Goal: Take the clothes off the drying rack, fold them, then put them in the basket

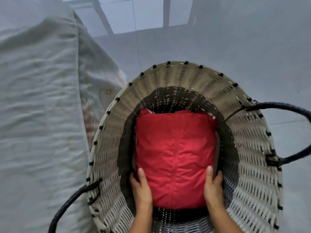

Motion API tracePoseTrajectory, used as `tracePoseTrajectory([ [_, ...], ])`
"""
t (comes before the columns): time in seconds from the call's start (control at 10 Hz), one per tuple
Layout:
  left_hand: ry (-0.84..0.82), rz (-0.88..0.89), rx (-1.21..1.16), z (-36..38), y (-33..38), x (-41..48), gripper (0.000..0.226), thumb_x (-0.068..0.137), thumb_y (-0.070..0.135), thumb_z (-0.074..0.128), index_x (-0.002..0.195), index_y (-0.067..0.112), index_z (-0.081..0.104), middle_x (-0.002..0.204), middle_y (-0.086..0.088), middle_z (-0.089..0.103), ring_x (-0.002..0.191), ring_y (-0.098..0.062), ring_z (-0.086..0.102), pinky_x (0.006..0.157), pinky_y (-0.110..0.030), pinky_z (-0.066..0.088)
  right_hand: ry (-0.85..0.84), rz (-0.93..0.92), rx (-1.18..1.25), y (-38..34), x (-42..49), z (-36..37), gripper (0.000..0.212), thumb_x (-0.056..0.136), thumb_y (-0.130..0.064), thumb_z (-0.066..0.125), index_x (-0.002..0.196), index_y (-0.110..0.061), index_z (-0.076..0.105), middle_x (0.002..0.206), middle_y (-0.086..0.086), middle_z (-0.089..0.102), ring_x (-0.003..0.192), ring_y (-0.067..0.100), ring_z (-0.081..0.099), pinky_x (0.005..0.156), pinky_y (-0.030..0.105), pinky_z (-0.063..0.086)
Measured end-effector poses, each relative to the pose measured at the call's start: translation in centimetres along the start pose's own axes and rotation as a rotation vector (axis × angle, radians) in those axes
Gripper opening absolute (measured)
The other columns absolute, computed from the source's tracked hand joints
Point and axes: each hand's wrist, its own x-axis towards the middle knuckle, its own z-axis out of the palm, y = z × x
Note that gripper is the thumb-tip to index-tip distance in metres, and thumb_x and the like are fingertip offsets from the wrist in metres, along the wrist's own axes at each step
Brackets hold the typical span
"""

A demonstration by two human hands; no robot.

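A folded red garment [175,148] with a centre seam lies deep inside the woven basket [252,148], which is beige above and dark lower down. My left hand [141,187] grips the garment's near left edge, thumb on top and fingers underneath. On the near right edge, my right hand [212,185] holds it the same way. A red-and-white striped edge shows at the garment's far corners. The drying rack is out of view.
The basket has two dark loop handles, one at the right [294,132] and one at the lower left [67,209]. A bed with a pale sheet [38,106] fills the left side, touching the basket. Grey tiled floor [235,39] lies beyond and to the right.
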Motion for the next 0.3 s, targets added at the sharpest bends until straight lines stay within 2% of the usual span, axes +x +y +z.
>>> tracePoseTrajectory([
  [0.1,-0.012,0.036,-0.018,-1.9,0.8,-0.9,0.066,0.093,0.047,0.032,0.144,0.006,0.027,0.146,-0.02,0.035,0.132,-0.034,0.037,0.11,-0.045,0.031,-0.019,0.033,0.049,-0.6,-0.7,-1.2,0.067,0.096,-0.045,0.029,0.147,-0.002,0.02,0.15,0.023,0.028,0.137,0.037,0.03,0.11,0.039,0.025],
  [0.2,-0.065,-0.021,-0.071,-4.0,2.5,-3.3,0.058,0.096,0.036,0.039,0.143,0.006,0.028,0.145,-0.019,0.036,0.13,-0.031,0.039,0.109,-0.042,0.032,-0.022,0.113,0.073,-1.4,-3.0,-2.7,0.061,0.098,-0.043,0.03,0.141,-0.001,0.035,0.142,0.025,0.04,0.13,0.039,0.039,0.107,0.042,0.029],
  [0.3,-0.178,-0.094,-0.148,-6.2,3.4,-6.3,0.045,0.095,0.025,0.048,0.135,0.01,0.036,0.125,-0.014,0.051,0.109,-0.027,0.051,0.086,-0.04,0.045,-0.021,0.186,0.09,-1.2,-5.4,-4.4,0.05,0.1,-0.033,0.033,0.123,0.007,0.054,0.127,0.028,0.054,0.119,0.038,0.049,0.102,0.04,0.035],
])
